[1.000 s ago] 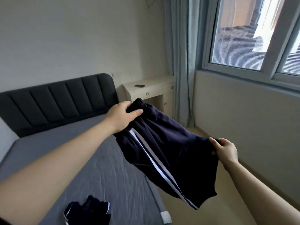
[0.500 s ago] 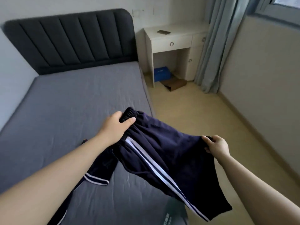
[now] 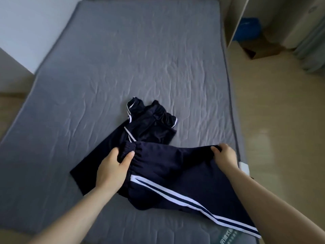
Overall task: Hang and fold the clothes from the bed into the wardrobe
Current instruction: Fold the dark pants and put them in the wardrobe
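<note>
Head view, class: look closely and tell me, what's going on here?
A person grips the waistband of the navy striped bottoms, left hand at one end, right hand at the other, holding them stretched low over the grey bed. A second navy garment lies crumpled on the bed, partly under them.

The dark navy cloth shorts (image 3: 175, 173) at the near right are plain except for a side band of two white stripes with a thin navy line between them. The crumpled navy garment with white piping (image 3: 149, 127) just beyond is the same deep blue, edged in narrow white lines. The flat grey quilted mattress (image 3: 123, 67) is an even mid-grey, with a greenish printed label (image 3: 228, 236) at its near right corner. On the right is the smooth beige floor (image 3: 272, 120), and at the far right a bright blue box (image 3: 249, 29).
</note>
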